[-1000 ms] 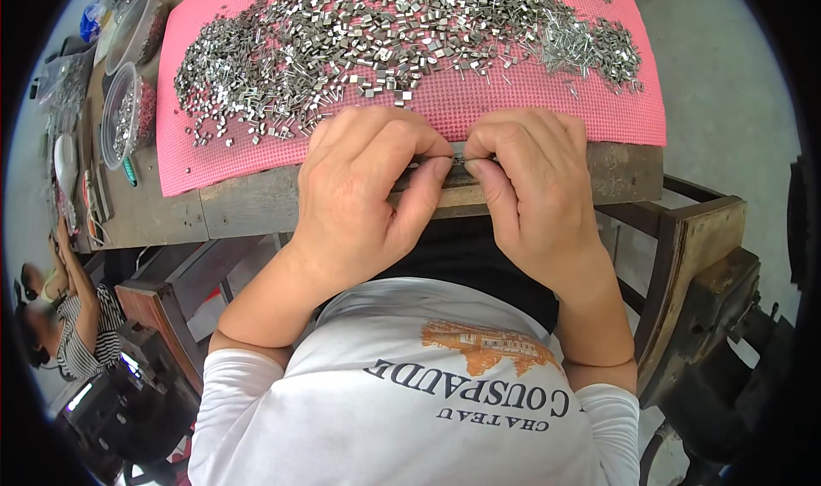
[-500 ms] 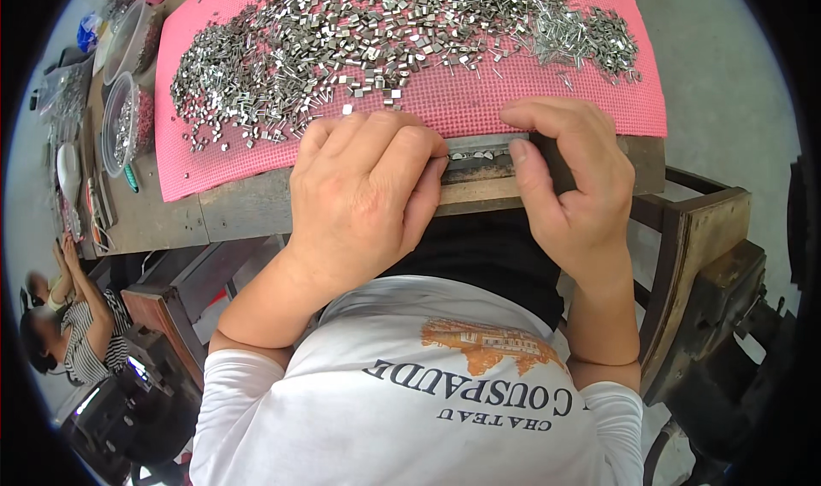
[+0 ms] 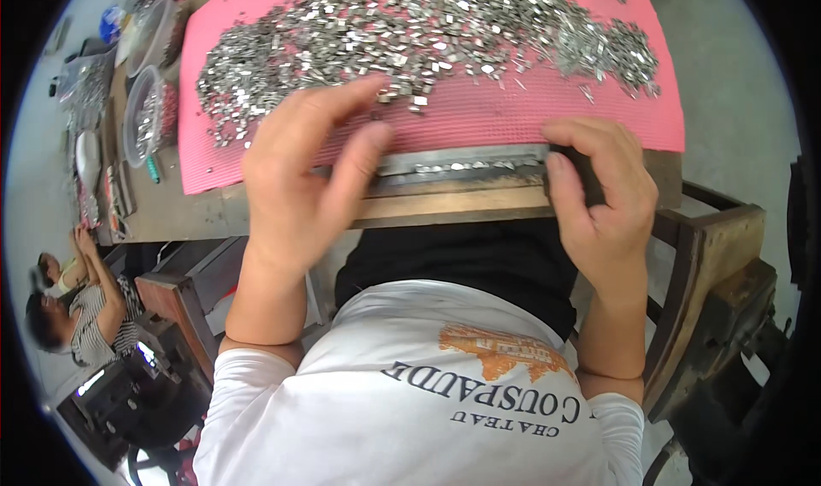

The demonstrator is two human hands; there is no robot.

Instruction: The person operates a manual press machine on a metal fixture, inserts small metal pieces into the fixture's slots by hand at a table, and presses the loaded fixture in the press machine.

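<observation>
Since the earlier frame, the left hand [image 3: 295, 161] has drawn away leftward from the metal strip [image 3: 479, 155] and spread its fingers, while the right hand [image 3: 611, 195] has edged slightly to the right; more of the strip now shows between them.

From the head camera, the strip lies along the front edge of the wooden tabletop [image 3: 205, 216], just in front of the pink mat [image 3: 496, 120], with a row of small shiny pieces [image 3: 466, 167] set along it. Thumb and index finger of the left hand stand well apart over the mat's front edge, the index tip near the loose metal pieces [image 3: 410, 24]; the hand looks released, though motion blur could hide something tiny. The right hand is bent, its thumb by the strip's right end; whether it grips anything, I cannot tell.

Loose pieces spread across the mat's back half, with thin pins [image 3: 586, 54] toward its right edge. Near the tabletop's left edge stand a clear tub [image 3: 127, 131] holding small parts and, just beside it, a teal handle [image 3: 153, 168]. Beyond that edge sits a co-worker in a striped top [image 3: 98, 323].
</observation>
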